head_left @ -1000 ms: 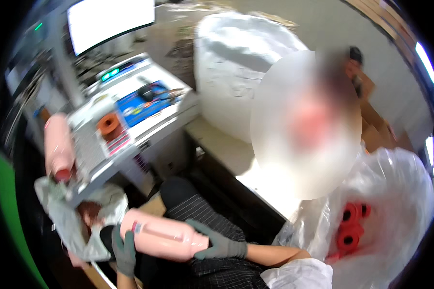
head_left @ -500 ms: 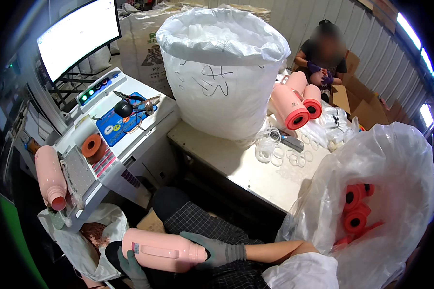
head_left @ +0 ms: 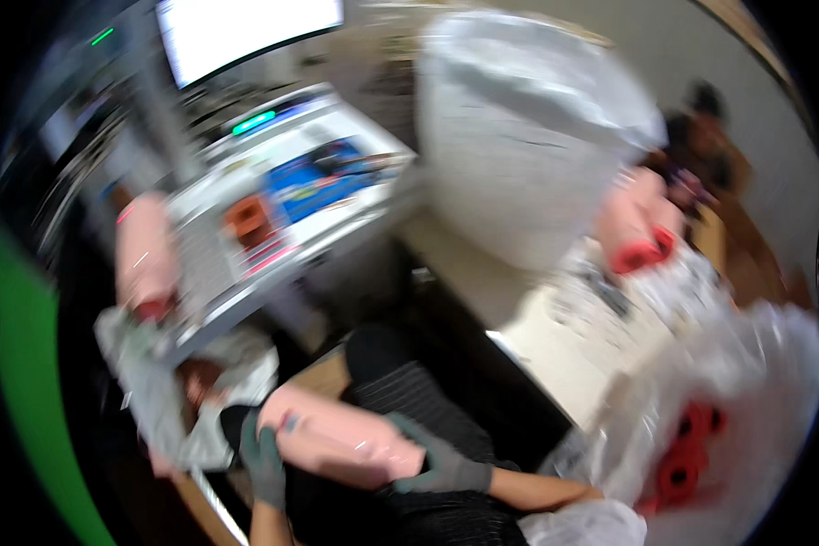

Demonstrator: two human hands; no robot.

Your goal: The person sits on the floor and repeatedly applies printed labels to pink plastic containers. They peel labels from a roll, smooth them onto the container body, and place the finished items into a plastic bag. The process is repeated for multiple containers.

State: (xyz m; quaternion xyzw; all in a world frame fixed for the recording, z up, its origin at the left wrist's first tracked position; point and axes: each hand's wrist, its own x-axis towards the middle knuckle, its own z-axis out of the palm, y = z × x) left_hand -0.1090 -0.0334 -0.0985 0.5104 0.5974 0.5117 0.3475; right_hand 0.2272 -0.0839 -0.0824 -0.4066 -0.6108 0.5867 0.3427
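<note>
A pink vacuum flask body (head_left: 341, 437) lies on its side across my lap, its narrow neck toward the right. My gloved left hand (head_left: 266, 462) is closed around the wide bottom end. My gloved right hand (head_left: 439, 460) grips the neck end. The flask's handle, seen half a second ago, cannot be made out now. A second pink flask (head_left: 146, 250) lies at the left beside the white machine (head_left: 314, 241), its mouth toward me. The view is smeared by motion.
An orange tape roll (head_left: 248, 221) and tools on a blue mat (head_left: 305, 191) sit on the machine. A big white sack (head_left: 510, 155) stands on the bench (head_left: 555, 341). Pink flasks (head_left: 630, 218) lie near a co-worker (head_left: 701, 146). Red parts (head_left: 682, 464) fill a clear bag (head_left: 773, 400).
The whole view has swung left, so the surroundings appear farther right. The flask in my hands has turned, its handle side no longer facing up, and its neck end tilts lower.
</note>
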